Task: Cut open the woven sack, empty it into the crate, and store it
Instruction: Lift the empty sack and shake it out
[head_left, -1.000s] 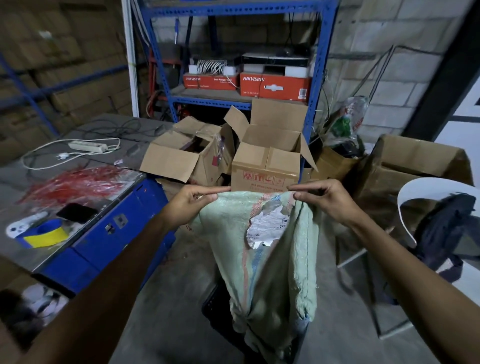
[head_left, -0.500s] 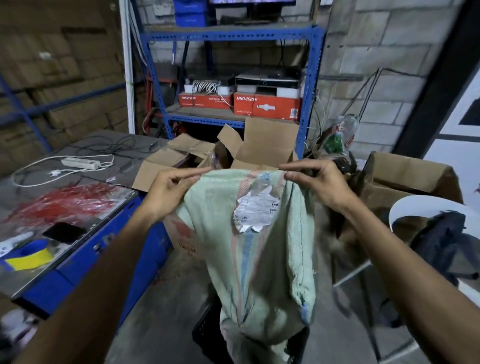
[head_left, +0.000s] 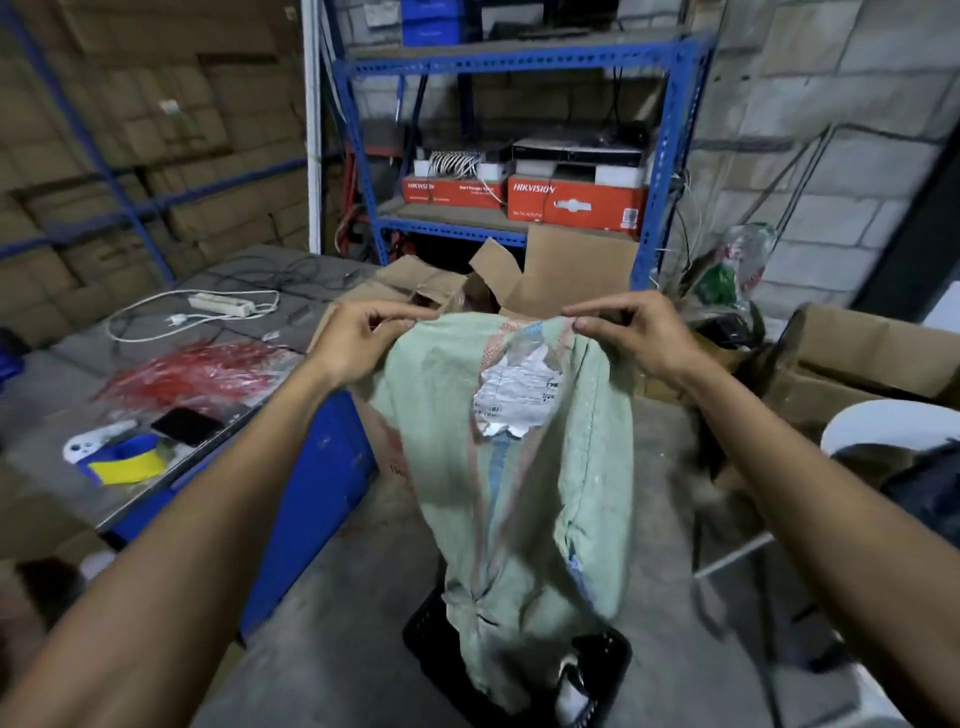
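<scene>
Sack (head_left: 524, 467) hangs upside down over the black crate (head_left: 597, 670) on the floor, pinched at its top corners by the left hand (head_left: 358, 338) and right hand (head_left: 634, 338), fingers closed on the weave. It looks limp, light, slightly slick; corner grips suit shaking it out.

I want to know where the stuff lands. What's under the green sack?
A black crate sits on the floor under the sack, which both hands, left and right, hold up. Something white shows inside. The sack covers most of the crate.
</scene>
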